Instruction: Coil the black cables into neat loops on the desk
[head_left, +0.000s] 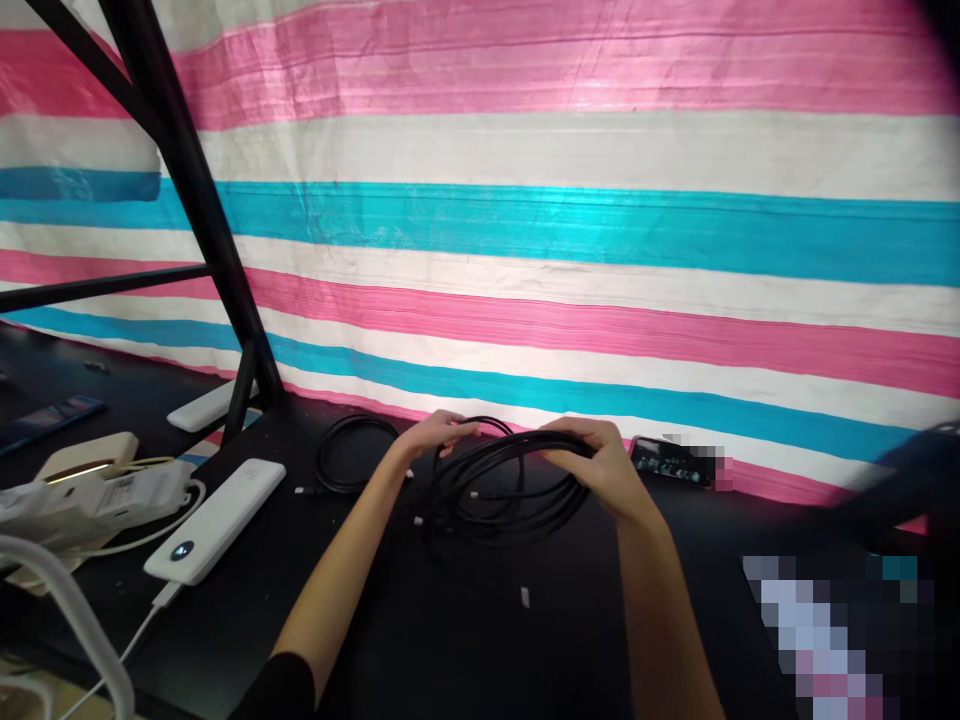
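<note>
My right hand (592, 455) is closed around the side of a large coil of black cable (517, 441), raised a little over the black table. My left hand (439, 432) is at the coil's far left side, fingers bent together on a strand of the cable. Parts of its grip are too small to make out clearly. Light-coloured connectors show under and around the coil, one connector (525, 597) hanging or lying in front. Left of my left hand, a second black cable coil (321, 455) lies on the table, partly behind my forearm.
A white power bank (225, 515) with a plugged-in white cable lies left, beside a white power strip (150, 495). A phone (667, 462) lies behind my right hand. The black metal frame (187, 170) stands left, before the striped tarp (525, 220). A pixelated patch covers the lower right.
</note>
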